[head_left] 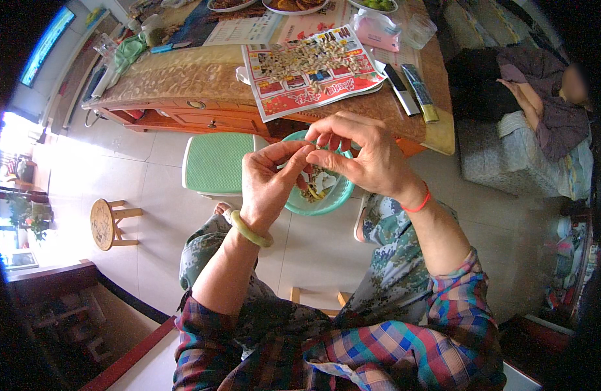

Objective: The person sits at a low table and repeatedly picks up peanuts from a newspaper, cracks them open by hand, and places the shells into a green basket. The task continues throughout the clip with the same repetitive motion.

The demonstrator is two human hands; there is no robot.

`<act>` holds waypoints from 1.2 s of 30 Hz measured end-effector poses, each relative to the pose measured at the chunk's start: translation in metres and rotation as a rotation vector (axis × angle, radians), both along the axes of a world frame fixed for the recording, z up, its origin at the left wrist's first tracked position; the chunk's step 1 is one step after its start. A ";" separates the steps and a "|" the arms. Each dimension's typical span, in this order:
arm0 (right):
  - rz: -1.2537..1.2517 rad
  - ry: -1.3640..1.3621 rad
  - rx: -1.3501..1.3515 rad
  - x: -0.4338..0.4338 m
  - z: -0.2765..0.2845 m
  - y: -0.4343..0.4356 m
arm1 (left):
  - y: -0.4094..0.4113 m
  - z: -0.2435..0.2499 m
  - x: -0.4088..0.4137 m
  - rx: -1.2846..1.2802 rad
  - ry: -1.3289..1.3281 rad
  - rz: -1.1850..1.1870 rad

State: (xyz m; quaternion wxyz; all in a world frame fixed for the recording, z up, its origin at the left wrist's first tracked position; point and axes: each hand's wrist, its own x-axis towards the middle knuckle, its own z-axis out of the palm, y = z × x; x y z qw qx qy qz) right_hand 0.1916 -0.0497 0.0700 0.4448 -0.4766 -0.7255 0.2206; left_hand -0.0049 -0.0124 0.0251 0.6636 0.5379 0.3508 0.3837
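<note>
My left hand and my right hand meet at the fingertips, above a teal plastic bin with yellowish scraps and white pieces in it. A tiny pale piece shows between the fingers; it looks like a nut or a bit of shell. The left thumb and forefinger pinch at it, and the right fingertips touch there too. Many small pale nuts or seeds lie spread on a red printed leaflet at the edge of the wooden table, beyond my hands.
A green-topped stool stands left of the bin, a small round wooden stool farther left. Near the leaflet lie a dark and silver object, a tube, a pink packet and a clear glass. A person sits at the right.
</note>
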 end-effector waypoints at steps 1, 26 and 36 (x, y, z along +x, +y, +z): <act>-0.001 -0.038 0.031 0.003 -0.005 0.001 | 0.000 0.002 0.000 0.013 0.024 -0.003; 0.117 0.205 -0.319 0.008 0.009 -0.007 | 0.000 0.001 -0.001 -0.156 -0.144 -0.089; 0.021 -0.015 -0.100 0.006 -0.002 -0.004 | 0.003 0.002 0.000 -0.126 -0.135 -0.021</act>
